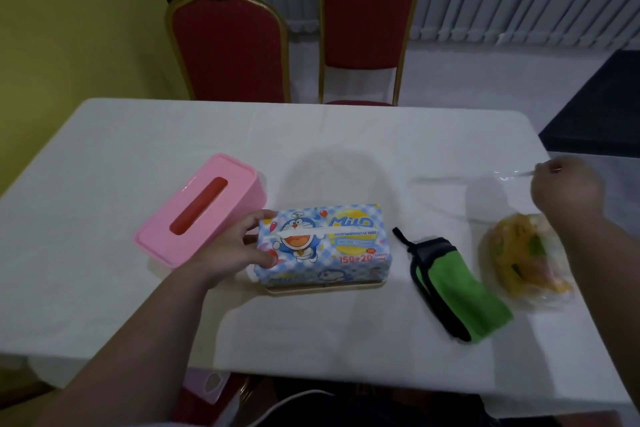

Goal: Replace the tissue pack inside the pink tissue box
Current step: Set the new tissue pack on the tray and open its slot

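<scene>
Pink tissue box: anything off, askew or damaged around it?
No damage visible. The pink tissue box lies askew, separated from its base, which sits under the tissue pack gripped by the left hand. The right hand pinches a clear plastic strip.

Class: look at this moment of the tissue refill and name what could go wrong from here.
1. The left hand grips only one end of the tissue pack, so it might swing or slip if lifted.
2. The right hand pinches a clear plastic strip near the table edge; it might drop to the floor.
</scene>
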